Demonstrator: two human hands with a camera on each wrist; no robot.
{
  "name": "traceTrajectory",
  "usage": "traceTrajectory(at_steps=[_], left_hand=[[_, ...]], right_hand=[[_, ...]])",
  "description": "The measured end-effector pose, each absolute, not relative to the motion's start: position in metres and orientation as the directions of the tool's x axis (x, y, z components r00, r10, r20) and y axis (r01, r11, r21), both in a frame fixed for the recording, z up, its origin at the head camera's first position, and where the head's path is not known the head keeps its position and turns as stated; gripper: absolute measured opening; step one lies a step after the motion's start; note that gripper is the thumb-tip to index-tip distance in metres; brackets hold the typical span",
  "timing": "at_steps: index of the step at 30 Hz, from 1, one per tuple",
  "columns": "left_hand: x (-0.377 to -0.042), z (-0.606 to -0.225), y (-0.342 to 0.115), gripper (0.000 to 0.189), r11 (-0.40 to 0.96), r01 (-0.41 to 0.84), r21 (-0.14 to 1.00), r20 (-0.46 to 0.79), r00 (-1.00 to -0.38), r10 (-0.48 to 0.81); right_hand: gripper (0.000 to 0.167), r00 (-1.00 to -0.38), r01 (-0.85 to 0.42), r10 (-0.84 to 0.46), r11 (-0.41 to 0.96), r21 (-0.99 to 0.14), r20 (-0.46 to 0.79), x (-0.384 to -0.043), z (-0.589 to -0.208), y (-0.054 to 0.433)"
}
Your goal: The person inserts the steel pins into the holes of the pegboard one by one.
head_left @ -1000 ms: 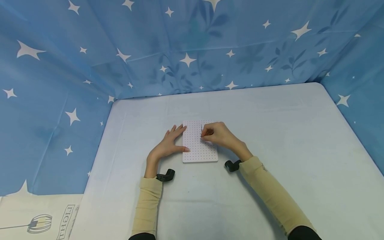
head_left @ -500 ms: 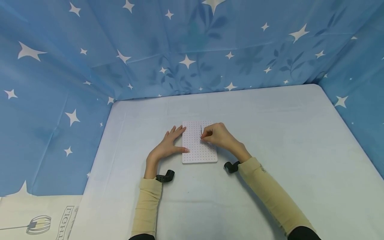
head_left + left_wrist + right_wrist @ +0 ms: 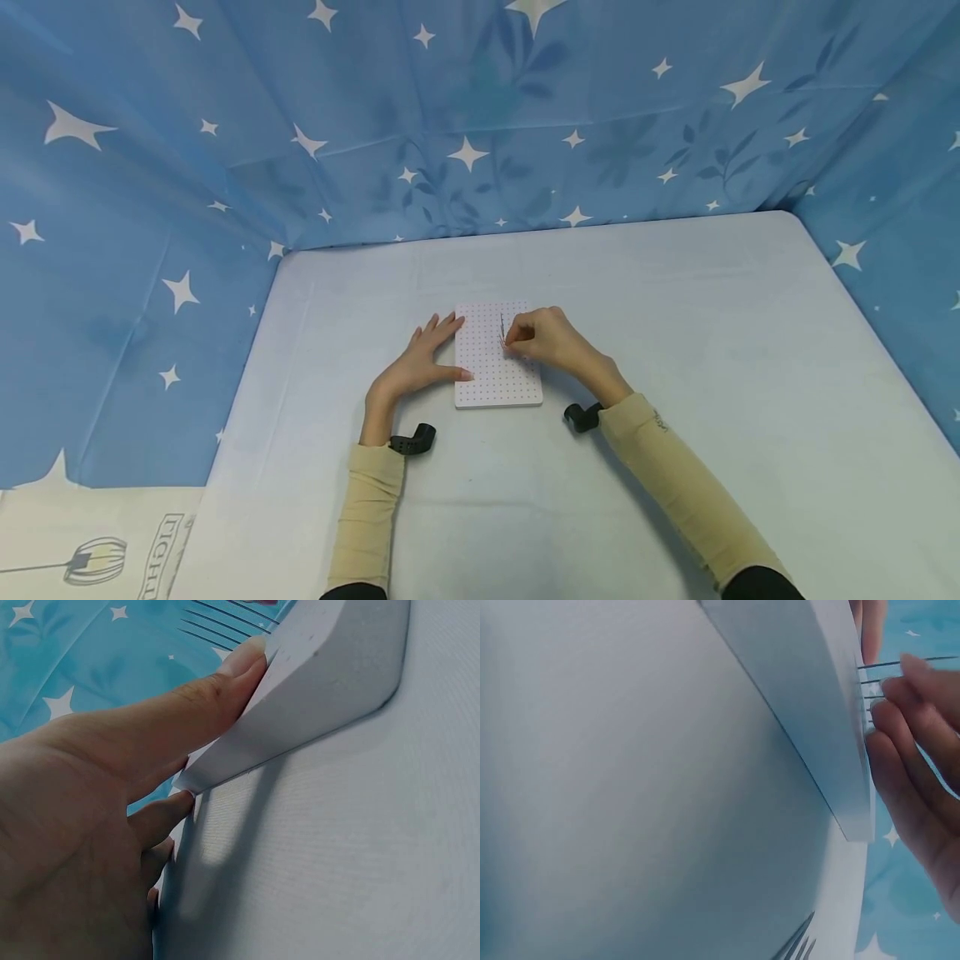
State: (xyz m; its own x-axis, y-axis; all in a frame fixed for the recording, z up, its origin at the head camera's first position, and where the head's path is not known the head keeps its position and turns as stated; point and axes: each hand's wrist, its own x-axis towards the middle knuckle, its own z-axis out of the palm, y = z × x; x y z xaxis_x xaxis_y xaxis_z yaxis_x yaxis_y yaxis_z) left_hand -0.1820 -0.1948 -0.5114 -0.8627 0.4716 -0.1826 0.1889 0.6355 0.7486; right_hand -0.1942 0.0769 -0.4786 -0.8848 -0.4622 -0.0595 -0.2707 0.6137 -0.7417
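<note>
A white board dotted with small holes (image 3: 487, 387) lies on the white table. My left hand (image 3: 417, 362) is spread along its left side, thumb resting on the top face and fingers straight at the edge; the left wrist view shows the thumb (image 3: 240, 664) on the board's rim. Over the middle of the board, my right hand (image 3: 547, 335) pinches a thin dark rod (image 3: 502, 325) between thumb and fingertips. Several such thin rods (image 3: 874, 681) stand up from the board beside the right fingers (image 3: 904, 724), partly hidden behind them.
The white-covered table (image 3: 675, 333) stretches around the board. A blue star-patterned curtain (image 3: 360, 117) hangs behind and at both sides. A cream printed cloth (image 3: 97, 542) is at the lower left. Dark thin streaks (image 3: 799, 941) show low in the right wrist view.
The right hand makes only small shifts over the board, the fingertips now slightly further right of the rod's upper end. The left hand and the board have stayed in place.
</note>
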Motion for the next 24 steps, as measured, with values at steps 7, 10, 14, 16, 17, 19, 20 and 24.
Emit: traceTrajectory(at_steps=[7, 10, 14, 16, 17, 19, 20, 24], left_hand=[[-0.182, -0.511, -0.194, 0.101, 0.65, 0.172, 0.741, -0.203, -0.864, 0.46], [-0.182, -0.511, -0.194, 0.101, 0.651, 0.171, 0.74, -0.203, -0.865, 0.459], [-0.182, -0.512, -0.195, 0.1, 0.645, 0.179, 0.743, -0.195, -0.864, 0.465], [-0.182, -0.513, -0.194, 0.1, 0.644, 0.181, 0.743, -0.196, -0.862, 0.468], [-0.182, -0.513, -0.194, 0.1, 0.645, 0.18, 0.743, -0.197, -0.861, 0.468], [-0.182, -0.513, -0.194, 0.1, 0.644, 0.181, 0.744, -0.197, -0.861, 0.469], [-0.182, -0.513, -0.194, 0.1, 0.643, 0.182, 0.744, -0.195, -0.861, 0.469], [-0.181, -0.511, -0.194, 0.1, 0.642, 0.184, 0.744, -0.189, -0.864, 0.467]], right_hand=[[0.007, -0.872, -0.269, -0.485, 0.595, -0.758, -0.071, -0.191, -0.482, 0.084], [0.008, -0.878, -0.26, -0.474, 0.585, -0.768, -0.064, -0.19, -0.483, 0.087], [0.009, -0.894, -0.23, -0.444, 0.572, -0.788, -0.061, -0.187, -0.484, 0.093], [0.009, -0.905, -0.208, -0.42, 0.572, -0.794, -0.066, -0.185, -0.484, 0.096], [0.01, -0.91, -0.197, -0.409, 0.574, -0.795, -0.07, -0.184, -0.484, 0.098], [0.012, -0.918, -0.183, -0.389, 0.583, -0.792, -0.074, -0.183, -0.484, 0.101], [0.013, -0.922, -0.177, -0.379, 0.591, -0.787, -0.077, -0.182, -0.484, 0.103], [0.015, -0.933, -0.166, -0.352, 0.601, -0.782, -0.072, -0.18, -0.484, 0.108]])
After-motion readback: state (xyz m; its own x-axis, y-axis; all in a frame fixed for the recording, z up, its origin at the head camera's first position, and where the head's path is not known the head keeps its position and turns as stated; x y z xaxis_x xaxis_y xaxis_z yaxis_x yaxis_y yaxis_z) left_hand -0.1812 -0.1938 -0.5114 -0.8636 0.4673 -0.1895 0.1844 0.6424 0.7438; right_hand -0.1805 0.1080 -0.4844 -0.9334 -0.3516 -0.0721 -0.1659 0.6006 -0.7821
